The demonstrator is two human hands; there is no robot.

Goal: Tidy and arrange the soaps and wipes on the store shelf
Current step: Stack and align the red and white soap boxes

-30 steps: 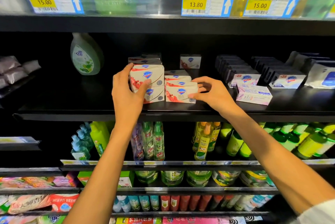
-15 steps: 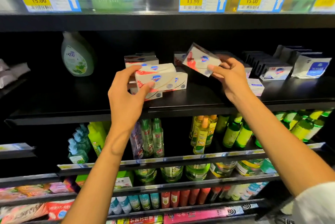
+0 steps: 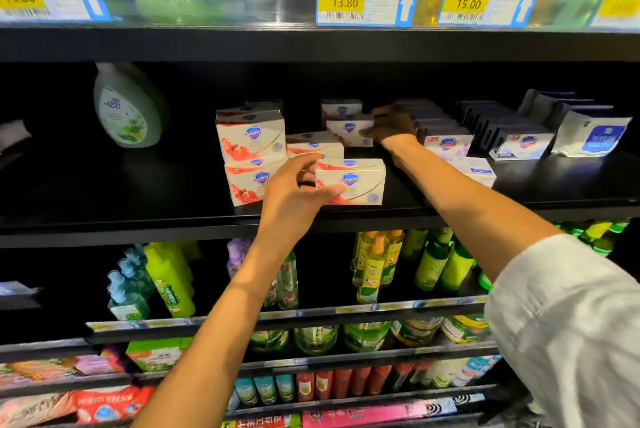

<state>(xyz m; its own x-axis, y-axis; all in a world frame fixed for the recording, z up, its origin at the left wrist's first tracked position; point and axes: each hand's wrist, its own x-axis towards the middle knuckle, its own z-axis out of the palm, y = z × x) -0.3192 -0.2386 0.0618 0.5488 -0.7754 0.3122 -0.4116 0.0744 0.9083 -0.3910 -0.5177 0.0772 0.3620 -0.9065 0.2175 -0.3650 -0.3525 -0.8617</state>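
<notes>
On the black middle shelf (image 3: 138, 216), the left hand (image 3: 294, 195) curls its fingers and thumb round the near end of a white-and-red soap box (image 3: 349, 181) that sits at the shelf's front edge. Just left of it, two more soap boxes (image 3: 251, 157) stand stacked. Farther back, the right hand (image 3: 389, 126) grips another soap box (image 3: 348, 133) from its right side, deep in shadow. To the right stand rows of dark-topped boxes (image 3: 516, 136) and a blue-labelled wipes pack (image 3: 592, 136). A green-labelled bottle (image 3: 126, 108) stands well to the left.
</notes>
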